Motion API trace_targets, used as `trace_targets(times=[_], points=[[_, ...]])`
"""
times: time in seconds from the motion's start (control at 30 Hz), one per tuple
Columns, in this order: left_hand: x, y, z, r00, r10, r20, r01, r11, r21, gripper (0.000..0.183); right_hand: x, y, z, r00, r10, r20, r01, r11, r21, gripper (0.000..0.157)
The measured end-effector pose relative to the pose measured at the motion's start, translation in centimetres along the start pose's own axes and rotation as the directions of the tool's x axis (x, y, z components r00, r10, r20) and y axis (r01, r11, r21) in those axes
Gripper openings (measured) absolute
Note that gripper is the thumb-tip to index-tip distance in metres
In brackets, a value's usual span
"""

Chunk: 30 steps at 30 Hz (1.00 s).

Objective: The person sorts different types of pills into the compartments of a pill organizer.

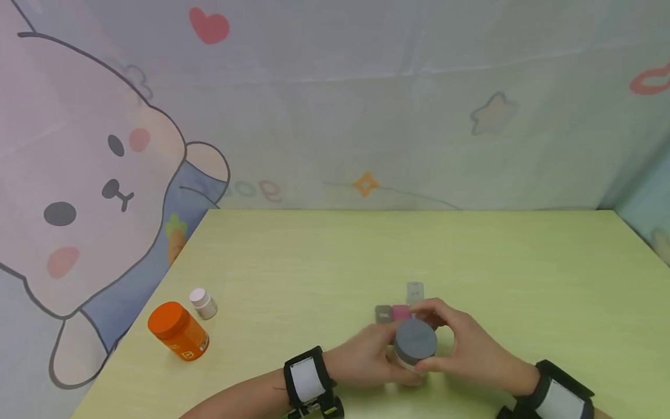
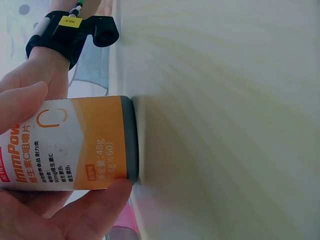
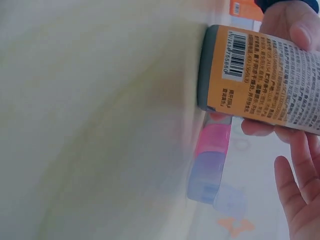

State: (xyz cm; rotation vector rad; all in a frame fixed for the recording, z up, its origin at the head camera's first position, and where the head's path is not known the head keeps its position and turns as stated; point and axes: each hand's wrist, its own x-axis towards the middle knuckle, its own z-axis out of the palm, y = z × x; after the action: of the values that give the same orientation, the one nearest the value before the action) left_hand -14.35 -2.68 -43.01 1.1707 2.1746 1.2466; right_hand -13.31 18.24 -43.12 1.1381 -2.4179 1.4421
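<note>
A vitamin C tablet bottle with an orange and white label stands upright, its grey base close over the table. My left hand grips its body from the left, with a fingertip near the base in the left wrist view. From the right, my right hand holds the grey cap between thumb and fingers. In the right wrist view, other fingers of this hand stretch beside the label. Just behind the bottle lies a pill organizer with grey, pink and purple compartments, partly hidden by the right hand; one clear lid stands raised.
On the left of the table stand an orange jar with an orange lid and a small white bottle. A printed cloth with a bear hangs behind the table's far edge.
</note>
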Motion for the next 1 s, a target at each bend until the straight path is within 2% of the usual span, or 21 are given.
trace_targets(times=[0.1,0.2,0.3,0.5,0.6,0.73,0.83,1.0], points=[[0.0,-0.1,0.0,1.0,-0.003,-0.005,0.003,1.0,-0.011,0.046,-0.1,0.2,-0.5,0.998,0.07,-0.004,-0.069,0.993,0.092,0.069],[0.1,-0.2,0.1,1.0,0.005,-0.009,-0.005,1.0,0.015,0.048,-0.3,0.4,-0.9,0.997,0.083,-0.002,-0.081,0.98,0.181,0.069],[0.1,-0.2,0.1,1.0,0.006,-0.008,-0.006,0.999,0.04,0.052,-0.5,0.4,-1.2,0.996,0.087,-0.001,-0.085,0.971,0.222,0.064],[0.1,-0.2,0.1,1.0,-0.018,-0.002,0.018,1.0,0.025,0.053,-1.5,0.0,-1.3,0.998,0.05,-0.028,-0.045,0.984,0.173,0.045],[0.1,-0.2,0.1,1.0,-0.025,-0.005,0.025,0.999,0.031,0.053,-2.0,-0.6,-1.0,0.999,0.028,-0.028,-0.024,0.989,0.147,0.041],[0.0,-0.3,0.1,1.0,-0.017,-0.008,0.017,0.998,0.06,0.054,-2.5,-1.5,-0.5,0.999,0.032,-0.009,-0.03,0.987,0.157,0.048],[0.0,-0.4,0.0,1.0,0.005,-0.003,-0.005,0.997,0.079,0.054,-2.3,-2.0,-0.2,0.998,0.051,0.046,-0.059,0.981,0.184,0.059],[0.0,-0.5,0.0,0.997,0.075,0.007,-0.076,0.991,0.113,0.054,-1.2,-2.4,0.7,0.982,0.127,0.142,-0.158,0.958,0.239,0.073]])
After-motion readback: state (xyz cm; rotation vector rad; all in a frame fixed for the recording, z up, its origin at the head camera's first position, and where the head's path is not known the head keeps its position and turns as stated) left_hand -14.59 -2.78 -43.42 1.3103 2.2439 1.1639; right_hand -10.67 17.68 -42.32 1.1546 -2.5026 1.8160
